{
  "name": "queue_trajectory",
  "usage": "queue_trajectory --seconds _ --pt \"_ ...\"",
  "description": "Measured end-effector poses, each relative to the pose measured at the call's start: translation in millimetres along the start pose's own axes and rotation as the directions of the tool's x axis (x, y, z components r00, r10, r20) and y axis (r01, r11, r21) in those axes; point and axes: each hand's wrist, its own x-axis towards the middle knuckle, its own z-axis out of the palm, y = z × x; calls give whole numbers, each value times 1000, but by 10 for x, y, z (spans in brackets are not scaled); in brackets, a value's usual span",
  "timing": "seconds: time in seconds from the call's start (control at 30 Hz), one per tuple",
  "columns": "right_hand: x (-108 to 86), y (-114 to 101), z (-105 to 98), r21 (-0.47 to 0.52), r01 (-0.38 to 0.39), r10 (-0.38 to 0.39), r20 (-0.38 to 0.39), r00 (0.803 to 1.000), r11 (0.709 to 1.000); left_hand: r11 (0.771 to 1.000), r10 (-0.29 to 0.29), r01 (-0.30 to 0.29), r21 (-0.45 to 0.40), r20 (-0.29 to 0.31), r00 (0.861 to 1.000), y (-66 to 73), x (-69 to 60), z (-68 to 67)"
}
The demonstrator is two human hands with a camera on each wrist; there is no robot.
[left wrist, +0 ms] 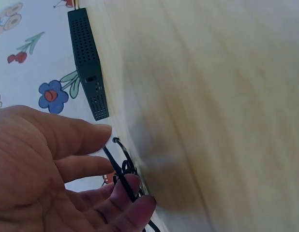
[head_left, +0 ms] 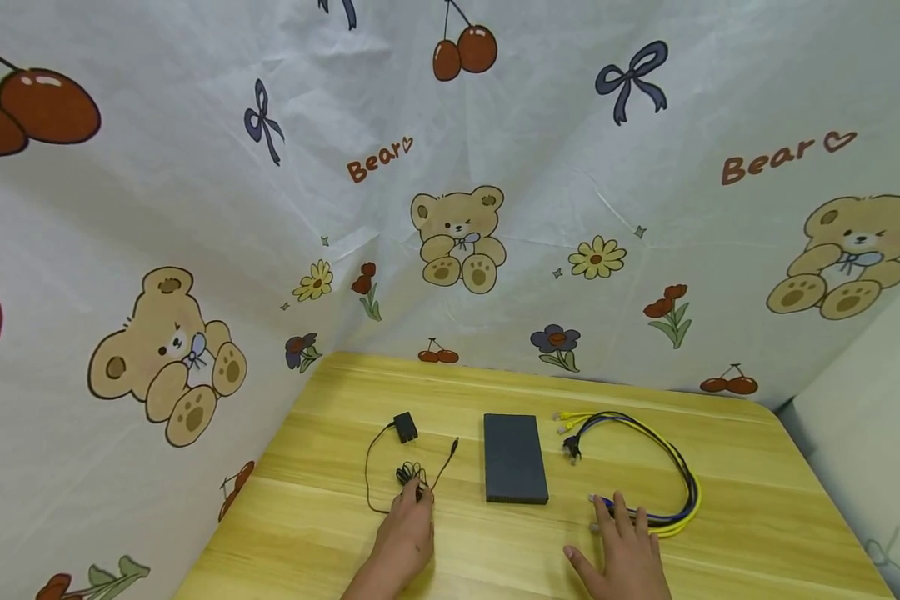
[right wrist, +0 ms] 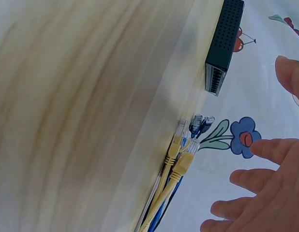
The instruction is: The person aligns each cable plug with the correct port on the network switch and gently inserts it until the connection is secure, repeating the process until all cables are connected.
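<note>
My left hand (head_left: 408, 529) is at the coiled cord (head_left: 410, 472) of a black power adapter (head_left: 404, 427). In the left wrist view its thumb stands apart from the fingers, and the black cord (left wrist: 121, 176) runs across the fingertips without being gripped. My right hand (head_left: 630, 560) is spread, fingers straight, at the near end of a bundle of yellow, black and blue Ethernet cables (head_left: 694, 492). In the right wrist view this hand (right wrist: 273, 188) is apart from the clear plugs (right wrist: 192, 146). A flat black network switch (head_left: 515, 458) lies between the hands.
The wooden tabletop (head_left: 345, 400) has rounded back corners. A white cloth (head_left: 540, 150) printed with bears, flowers and cherries hangs behind the table and along its left side. The cord's barrel plug (head_left: 454, 445) points away, left of the switch.
</note>
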Motion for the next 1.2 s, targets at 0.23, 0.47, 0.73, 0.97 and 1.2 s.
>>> queue_trajectory --seconds 0.23,0.47,0.73,0.97,1.2 --pt "-12 0 21 2 4 -4 -2 1000 1000 1000 5 -5 -7 -51 999 -35 24 10" --pt "-16 -12 21 3 8 -8 -9 1000 1000 997 -14 5 -72 -129 992 -77 43 15" --pt "-24 -22 32 11 19 -19 -11 1000 1000 999 -14 8 -47 -112 994 -93 66 -16" --pt "-6 1 161 9 94 -93 -71 993 996 999 0 -6 -43 -128 992 -101 71 -40" --pt "-5 -55 213 35 135 -132 -78 988 990 998 4 -14 -64 -141 990 -77 57 -81"
